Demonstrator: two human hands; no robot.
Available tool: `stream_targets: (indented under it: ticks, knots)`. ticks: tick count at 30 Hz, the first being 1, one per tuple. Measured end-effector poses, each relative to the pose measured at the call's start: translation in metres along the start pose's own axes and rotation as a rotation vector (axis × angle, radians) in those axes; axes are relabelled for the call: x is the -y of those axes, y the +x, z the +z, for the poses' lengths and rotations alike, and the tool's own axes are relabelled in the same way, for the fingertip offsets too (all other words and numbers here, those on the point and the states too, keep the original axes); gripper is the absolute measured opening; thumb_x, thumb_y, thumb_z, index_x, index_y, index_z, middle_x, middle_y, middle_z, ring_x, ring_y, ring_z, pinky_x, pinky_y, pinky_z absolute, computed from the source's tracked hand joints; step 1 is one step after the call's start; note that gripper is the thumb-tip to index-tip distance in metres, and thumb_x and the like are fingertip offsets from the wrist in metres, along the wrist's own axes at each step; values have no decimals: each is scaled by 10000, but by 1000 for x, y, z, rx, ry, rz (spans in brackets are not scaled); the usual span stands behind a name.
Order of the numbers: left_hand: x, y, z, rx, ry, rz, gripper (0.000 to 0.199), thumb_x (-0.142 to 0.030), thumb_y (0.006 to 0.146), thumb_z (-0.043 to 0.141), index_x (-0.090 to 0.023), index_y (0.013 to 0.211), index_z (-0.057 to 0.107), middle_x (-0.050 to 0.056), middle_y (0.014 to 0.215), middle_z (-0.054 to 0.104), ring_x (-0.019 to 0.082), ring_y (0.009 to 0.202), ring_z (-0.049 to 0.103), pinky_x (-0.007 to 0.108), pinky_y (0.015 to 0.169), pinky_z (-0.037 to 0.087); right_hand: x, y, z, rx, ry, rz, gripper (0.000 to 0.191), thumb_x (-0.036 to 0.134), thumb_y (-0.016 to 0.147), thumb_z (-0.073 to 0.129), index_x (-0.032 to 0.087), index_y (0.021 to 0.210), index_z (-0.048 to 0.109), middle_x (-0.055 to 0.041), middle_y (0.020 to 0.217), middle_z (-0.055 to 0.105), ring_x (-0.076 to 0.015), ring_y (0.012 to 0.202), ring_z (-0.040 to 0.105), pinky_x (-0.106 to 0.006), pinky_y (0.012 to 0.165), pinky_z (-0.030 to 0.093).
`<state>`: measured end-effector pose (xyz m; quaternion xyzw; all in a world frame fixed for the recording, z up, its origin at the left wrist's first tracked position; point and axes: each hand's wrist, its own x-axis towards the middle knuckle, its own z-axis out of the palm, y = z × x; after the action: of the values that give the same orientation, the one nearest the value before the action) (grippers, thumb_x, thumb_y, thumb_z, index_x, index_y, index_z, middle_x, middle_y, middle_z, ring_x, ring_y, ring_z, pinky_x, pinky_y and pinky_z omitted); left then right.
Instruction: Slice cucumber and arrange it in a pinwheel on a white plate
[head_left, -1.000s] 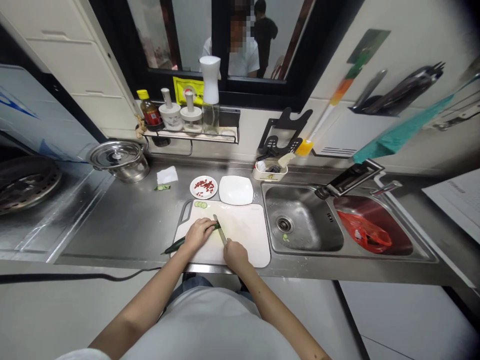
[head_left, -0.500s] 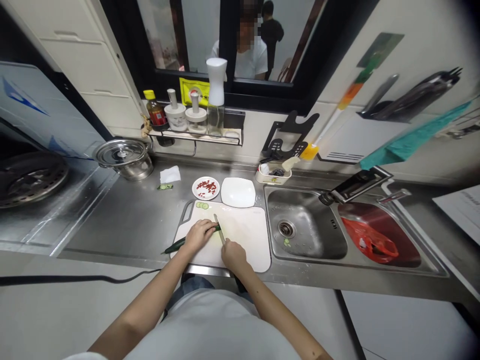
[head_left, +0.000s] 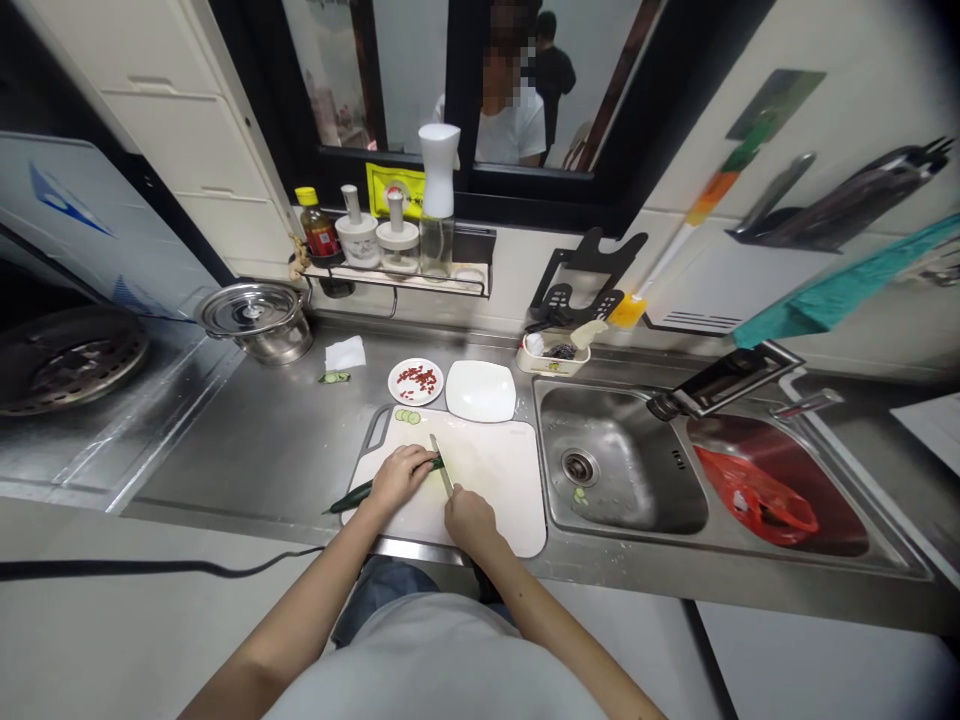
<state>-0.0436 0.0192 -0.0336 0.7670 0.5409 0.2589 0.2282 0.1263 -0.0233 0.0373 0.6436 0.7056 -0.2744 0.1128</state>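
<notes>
A dark green cucumber (head_left: 352,497) lies slantwise over the white cutting board (head_left: 510,490), its tail end past the board's left edge. My left hand (head_left: 400,477) is closed over its middle, which hides that part. Wrapped round a handle, my right hand (head_left: 470,517) holds a knife (head_left: 442,465). The blade stands at the cucumber's right end, close to my left fingertips. Several pale cucumber slices (head_left: 407,416) rest at the board's upper left. Behind the board are a white plate with chopped red pieces (head_left: 395,392) and a white square plate (head_left: 480,392).
To the right is a double sink (head_left: 622,525) with a red plastic bag (head_left: 757,500) in its far basin. A lidded steel pot (head_left: 274,335) stands at the back left. Seasoning jars (head_left: 358,240) and an oil bottle (head_left: 437,195) fill the rack below the window.
The camera view has shifted slightly, so everything sits a little lower and further right. Both hands keep their hold on the cucumber and the knife, with hardly any movement.
</notes>
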Motion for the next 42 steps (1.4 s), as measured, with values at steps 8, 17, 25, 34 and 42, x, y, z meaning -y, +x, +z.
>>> stream_targets:
  ticks: [8,17,25,34,42]
  knots:
    - [-2,-1,1,-9,19,-10,258,-310,922,512,-272,1092,703,41,1036,675,183,978,578,329,899,457,0,0,1,-7,14,6,352,148,941,329,80,1155,601,-183,1013,691,-246,1016,648,-304,818,449]
    - [-6,-3,0,-11,37,-21,255,-313,927,508,-281,1095,698,31,1043,672,188,970,573,317,868,457,9,2,-7,-8,18,31,350,162,950,332,87,1169,595,-177,1031,690,-242,1029,646,-299,818,455]
    - [-5,-4,2,-18,42,-6,258,-309,930,501,-281,1098,696,38,1026,667,189,962,570,319,862,459,4,-8,1,9,31,61,336,155,944,342,98,1150,601,-170,1017,694,-241,1022,648,-297,808,458]
    - [-6,-4,1,-18,56,-1,251,-301,932,499,-281,1092,691,29,1028,668,184,961,566,311,853,463,-3,-15,14,-7,34,50,348,150,935,329,78,1146,596,-177,997,691,-258,1024,642,-308,818,451]
    - [-8,-3,-2,-9,48,-8,251,-291,932,499,-277,1092,692,30,1044,669,185,976,570,316,874,464,7,-2,3,-20,37,59,346,151,934,335,87,1140,605,-171,1011,693,-254,1023,644,-307,815,448]
